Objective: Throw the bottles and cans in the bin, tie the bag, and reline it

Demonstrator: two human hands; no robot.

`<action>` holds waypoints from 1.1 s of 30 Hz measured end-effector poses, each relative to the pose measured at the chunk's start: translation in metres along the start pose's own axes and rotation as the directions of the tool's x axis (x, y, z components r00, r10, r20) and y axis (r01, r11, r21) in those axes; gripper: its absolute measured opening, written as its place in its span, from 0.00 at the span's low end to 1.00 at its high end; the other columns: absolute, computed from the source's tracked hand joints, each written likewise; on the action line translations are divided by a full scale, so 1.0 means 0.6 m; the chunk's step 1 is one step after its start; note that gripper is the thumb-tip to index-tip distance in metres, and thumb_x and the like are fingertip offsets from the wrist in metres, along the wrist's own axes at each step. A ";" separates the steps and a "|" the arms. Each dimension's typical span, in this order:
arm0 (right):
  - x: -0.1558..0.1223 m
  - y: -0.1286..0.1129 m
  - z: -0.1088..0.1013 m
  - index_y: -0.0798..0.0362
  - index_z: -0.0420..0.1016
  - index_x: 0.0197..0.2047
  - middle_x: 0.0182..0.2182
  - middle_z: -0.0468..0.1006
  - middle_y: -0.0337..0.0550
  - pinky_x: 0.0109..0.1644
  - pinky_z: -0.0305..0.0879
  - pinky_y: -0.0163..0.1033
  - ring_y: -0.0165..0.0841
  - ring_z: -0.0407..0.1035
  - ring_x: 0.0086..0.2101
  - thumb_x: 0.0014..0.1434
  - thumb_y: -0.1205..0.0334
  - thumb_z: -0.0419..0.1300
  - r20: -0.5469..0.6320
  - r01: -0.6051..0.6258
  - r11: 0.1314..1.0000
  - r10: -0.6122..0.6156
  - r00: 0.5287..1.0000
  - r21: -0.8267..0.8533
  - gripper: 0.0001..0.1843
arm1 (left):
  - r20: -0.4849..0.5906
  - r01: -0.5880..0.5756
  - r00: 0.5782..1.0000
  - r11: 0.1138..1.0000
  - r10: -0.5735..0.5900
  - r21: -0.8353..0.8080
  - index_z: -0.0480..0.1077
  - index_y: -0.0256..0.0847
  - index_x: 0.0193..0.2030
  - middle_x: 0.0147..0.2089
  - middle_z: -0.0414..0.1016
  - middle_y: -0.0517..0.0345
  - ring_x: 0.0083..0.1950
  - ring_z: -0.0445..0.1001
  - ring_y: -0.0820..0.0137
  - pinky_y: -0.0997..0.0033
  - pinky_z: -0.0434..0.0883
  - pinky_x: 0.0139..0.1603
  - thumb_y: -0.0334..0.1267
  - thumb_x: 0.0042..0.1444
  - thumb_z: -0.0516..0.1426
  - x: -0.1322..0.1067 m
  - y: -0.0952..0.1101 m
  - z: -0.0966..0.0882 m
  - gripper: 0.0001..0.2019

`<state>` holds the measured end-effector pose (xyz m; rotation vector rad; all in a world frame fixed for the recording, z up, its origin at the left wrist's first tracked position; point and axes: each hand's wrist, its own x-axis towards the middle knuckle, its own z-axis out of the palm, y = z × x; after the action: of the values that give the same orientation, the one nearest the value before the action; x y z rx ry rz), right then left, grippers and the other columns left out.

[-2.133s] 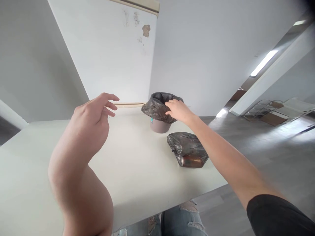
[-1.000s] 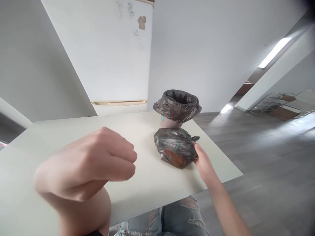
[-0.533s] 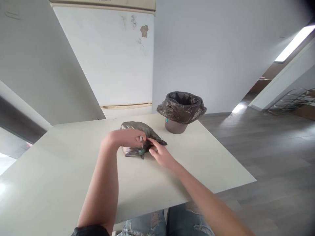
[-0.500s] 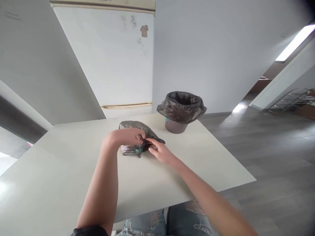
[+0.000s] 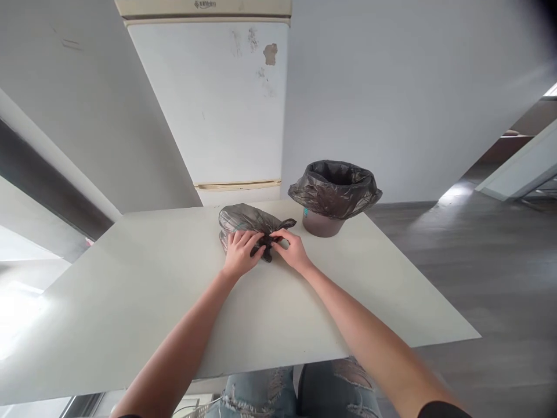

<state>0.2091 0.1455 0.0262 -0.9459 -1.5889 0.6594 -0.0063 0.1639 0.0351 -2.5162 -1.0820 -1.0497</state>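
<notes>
Left of bin: dark plastic bag laid on desk; bag's gathered end pinched by left hand. Nearer bin: same end pinched between right hand's thumb and fingertips. Bin covered by dark liner.

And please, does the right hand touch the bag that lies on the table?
Touching. The head view shows the right hand with its thumb and a finger on the gathered plastic of the bag.
</notes>
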 end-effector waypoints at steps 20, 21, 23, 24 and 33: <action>0.000 0.019 -0.008 0.42 0.74 0.65 0.59 0.78 0.48 0.64 0.64 0.58 0.49 0.69 0.57 0.65 0.56 0.65 0.143 0.185 0.953 -0.154 0.978 -0.240 0.26 | -0.216 0.193 0.949 0.965 -0.230 -0.181 0.73 0.44 0.44 0.37 0.80 0.54 0.40 0.75 0.63 0.55 0.65 0.56 0.34 0.72 0.50 0.000 0.016 0.000 0.11; -0.001 0.021 -0.005 0.41 0.72 0.67 0.60 0.77 0.48 0.64 0.63 0.59 0.50 0.68 0.58 0.64 0.55 0.66 0.131 0.173 0.948 -0.143 0.981 -0.266 0.28 | -0.196 0.181 0.956 0.966 -0.216 -0.182 0.73 0.44 0.44 0.37 0.80 0.55 0.39 0.75 0.64 0.55 0.65 0.57 0.34 0.72 0.50 0.000 0.019 0.001 0.11; -0.003 0.026 -0.003 0.41 0.75 0.63 0.55 0.79 0.48 0.62 0.64 0.58 0.49 0.70 0.55 0.64 0.55 0.67 0.111 0.148 0.947 -0.121 0.987 -0.285 0.24 | -0.170 0.145 0.969 0.971 -0.178 -0.192 0.73 0.44 0.44 0.36 0.79 0.56 0.38 0.75 0.64 0.55 0.64 0.57 0.34 0.72 0.50 -0.001 0.024 0.001 0.10; -0.004 0.028 -0.003 0.42 0.77 0.59 0.51 0.81 0.47 0.60 0.65 0.56 0.48 0.71 0.53 0.65 0.56 0.66 0.103 0.137 0.951 -0.113 0.988 -0.277 0.19 | -0.161 0.125 0.974 0.972 -0.158 -0.197 0.73 0.44 0.44 0.36 0.79 0.56 0.38 0.74 0.64 0.55 0.64 0.57 0.34 0.72 0.50 -0.002 0.025 0.002 0.10; 0.001 0.025 -0.023 0.48 0.75 0.39 0.34 0.72 0.43 0.48 0.63 0.45 0.41 0.66 0.41 0.67 0.64 0.51 -0.122 0.000 0.995 -0.013 0.992 -0.100 0.11 | -0.309 0.321 0.901 0.947 -0.303 0.007 0.74 0.45 0.46 0.39 0.76 0.48 0.42 0.70 0.57 0.54 0.62 0.49 0.35 0.73 0.49 -0.010 0.002 -0.006 0.12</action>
<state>0.2260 0.1527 0.0172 -1.0350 -1.5265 0.5110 -0.0105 0.1582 0.0339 -2.0827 -1.4230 -1.4112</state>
